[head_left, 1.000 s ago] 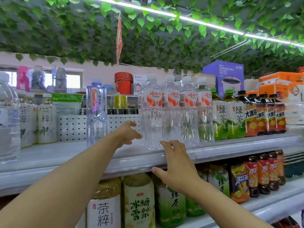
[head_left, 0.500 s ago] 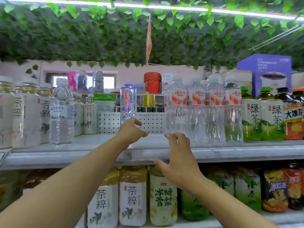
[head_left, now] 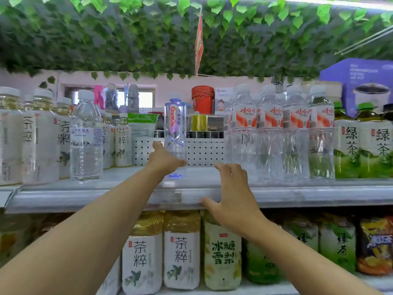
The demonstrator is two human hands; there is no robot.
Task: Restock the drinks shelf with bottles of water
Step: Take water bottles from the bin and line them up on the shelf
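A tall clear water bottle with a purple Ganten label (head_left: 174, 124) stands upright at the middle of the top drinks shelf (head_left: 85, 196). My left hand (head_left: 164, 161) is at its lower part, fingers on its left side and thumb across its front, holding it. My right hand (head_left: 232, 194) rests spread on the shelf's front edge, thumb on the lip, holding nothing. To the right stands a row of red-labelled water bottles (head_left: 270, 135). Another clear water bottle (head_left: 86, 137) stands to the left.
White tea bottles (head_left: 40, 135) fill the shelf's left end and green tea bottles (head_left: 350, 145) its right. A white perforated panel (head_left: 202, 152) backs the gap. Tea and juice bottles (head_left: 180, 252) line the lower shelf. Plastic leaves hang overhead.
The view has swung left. My left hand moved from right of the purple-labelled bottle onto its lower part. My right hand stays on the shelf edge.
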